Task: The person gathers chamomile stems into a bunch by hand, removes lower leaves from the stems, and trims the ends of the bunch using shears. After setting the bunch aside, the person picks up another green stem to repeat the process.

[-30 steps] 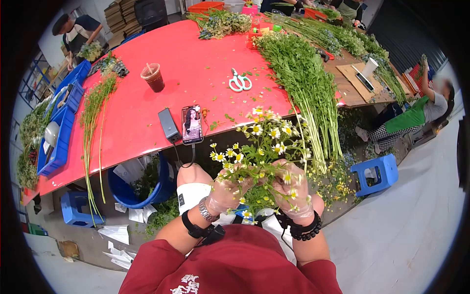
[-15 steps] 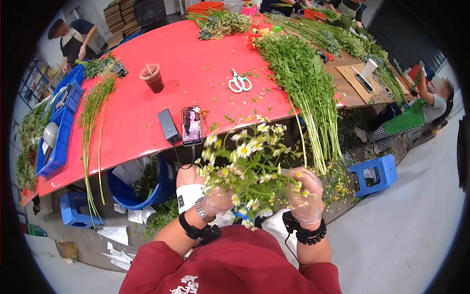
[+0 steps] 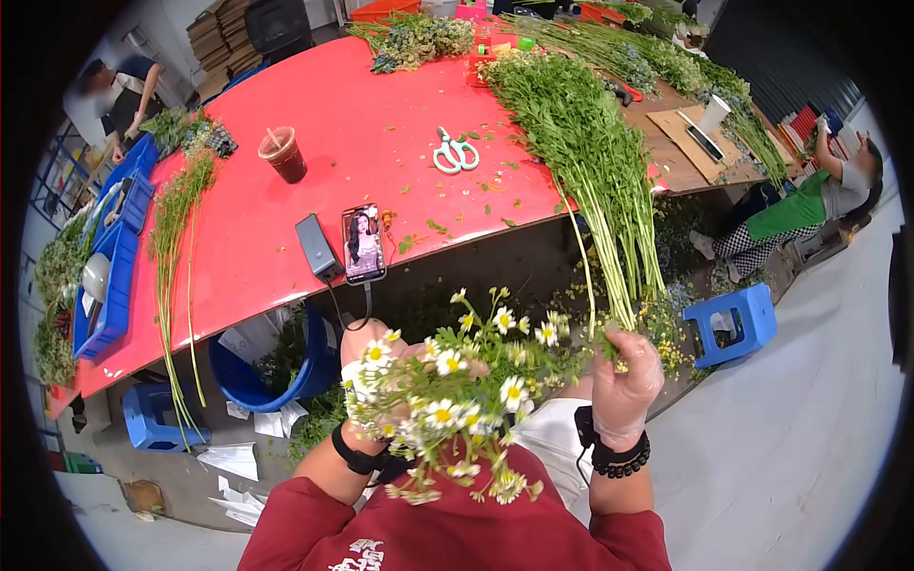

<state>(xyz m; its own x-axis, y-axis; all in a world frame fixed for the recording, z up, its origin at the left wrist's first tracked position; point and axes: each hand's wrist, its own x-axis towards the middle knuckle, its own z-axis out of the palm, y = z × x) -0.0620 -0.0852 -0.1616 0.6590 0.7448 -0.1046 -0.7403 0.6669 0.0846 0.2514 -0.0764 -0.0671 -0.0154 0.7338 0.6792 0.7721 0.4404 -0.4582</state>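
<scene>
A bunch of chamomile-like daisies (image 3: 444,413), white with yellow centres, spreads in front of my lap. My left hand (image 3: 386,416), in a clear glove, is closed around its stems, with the blossoms hiding most of the fingers. Off to the right of the flowers, my gloved right hand (image 3: 626,388) is raised with thumb and fingers pinched together. A bit of greenery (image 3: 609,348) shows at those fingertips.
The red table (image 3: 314,224) ahead carries a phone (image 3: 364,245), power bank (image 3: 318,246), iced drink (image 3: 284,155), green-handled scissors (image 3: 455,152) and long green stems (image 3: 581,162). Below stand a blue bucket (image 3: 314,376) and blue stools (image 3: 733,324). Co-workers are around the table.
The flower bunch has tipped toward me and leftward, its blossoms now covering my left hand. My right hand has drawn away to the right, fingers pinched. The view has shifted slightly.
</scene>
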